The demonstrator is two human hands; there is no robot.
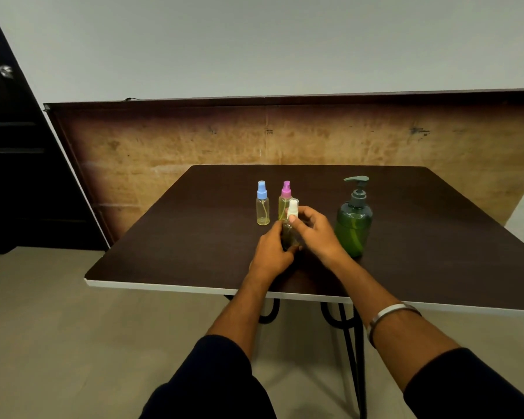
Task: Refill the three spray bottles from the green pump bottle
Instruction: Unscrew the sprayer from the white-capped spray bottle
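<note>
A small clear spray bottle with a white cap (293,207) stands near the middle of the dark table (194,237). My left hand (272,252) grips its body. My right hand (315,234) pinches the white cap from the right. Behind it stand two more spray bottles holding yellowish liquid, a blue-capped one (262,207) and a pink-capped one (285,198). The green pump bottle (354,225) stands upright to the right of my right hand, about half full.
The table has a white front edge (164,287) and black metal legs. A wooden board (194,137) leans against the wall behind it. A dark door (12,146) is at the left.
</note>
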